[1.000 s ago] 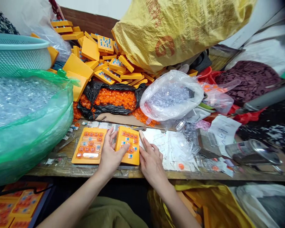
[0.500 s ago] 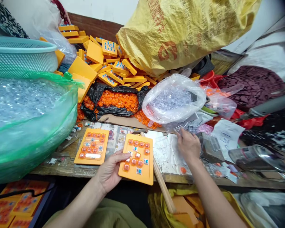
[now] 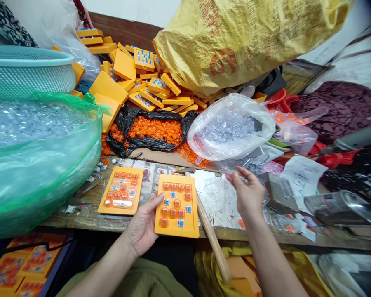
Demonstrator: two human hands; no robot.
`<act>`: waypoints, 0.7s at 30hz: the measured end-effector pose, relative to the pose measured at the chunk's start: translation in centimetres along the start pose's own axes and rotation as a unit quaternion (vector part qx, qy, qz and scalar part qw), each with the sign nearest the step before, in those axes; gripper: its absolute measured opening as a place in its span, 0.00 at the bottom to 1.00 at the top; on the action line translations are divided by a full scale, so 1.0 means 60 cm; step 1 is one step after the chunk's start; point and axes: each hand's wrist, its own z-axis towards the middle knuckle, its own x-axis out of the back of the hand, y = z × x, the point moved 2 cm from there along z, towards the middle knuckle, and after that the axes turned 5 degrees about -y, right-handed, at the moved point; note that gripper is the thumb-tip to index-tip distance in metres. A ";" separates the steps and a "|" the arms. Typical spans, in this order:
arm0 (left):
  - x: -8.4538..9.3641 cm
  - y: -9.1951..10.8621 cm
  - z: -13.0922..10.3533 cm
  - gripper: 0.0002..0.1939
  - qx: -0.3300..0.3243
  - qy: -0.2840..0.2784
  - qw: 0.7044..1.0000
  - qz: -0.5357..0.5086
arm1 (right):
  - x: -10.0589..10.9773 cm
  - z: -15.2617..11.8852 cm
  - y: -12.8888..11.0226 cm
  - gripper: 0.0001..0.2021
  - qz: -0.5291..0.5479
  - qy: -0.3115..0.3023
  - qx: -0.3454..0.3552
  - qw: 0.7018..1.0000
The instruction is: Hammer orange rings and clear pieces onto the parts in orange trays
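Note:
My left hand [image 3: 144,225] grips the left edge of a yellow-orange plastic panel [image 3: 191,229], its thumb on the face. Rows of round orange caps sit on that panel, and several small blue-and-white switches show uncapped among them. A similar panel [image 3: 123,209], with orange caps and two long clear caps, lies on the bench to the left. My right hand [image 3: 249,192] is raised over the right part of the bench, near clear plastic pieces [image 3: 250,161]. Its thumb and a finger are pinched together; whatever lies between them is too small to make out.
Behind are a black bag of orange rings [image 3: 157,128], a white bag of clear pieces [image 3: 200,150] and a heap of yellow cases [image 3: 123,66]. A green bag [image 3: 49,173] bulges at left. A wooden-handled hammer [image 3: 214,243] juts over the bench edge; a clear jar [image 3: 336,206] lies right.
My right hand has lifted and drawn back slightly from the clear plastic pieces, its fingers now pinched. The panel in my left hand has turned a little more upright.

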 end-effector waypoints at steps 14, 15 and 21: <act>-0.004 -0.019 0.006 0.18 -0.092 0.000 0.993 0.077 | -0.070 -0.172 -0.159 0.04 0.135 -0.194 0.056 0.970; -0.004 -0.020 0.006 0.18 -0.095 -0.009 0.992 0.077 | -0.073 -0.175 -0.162 0.05 0.112 -0.201 0.080 0.970; -0.003 -0.027 0.007 0.22 -0.108 -0.055 0.990 0.078 | -0.081 -0.187 -0.162 0.10 -0.009 -0.187 0.194 0.963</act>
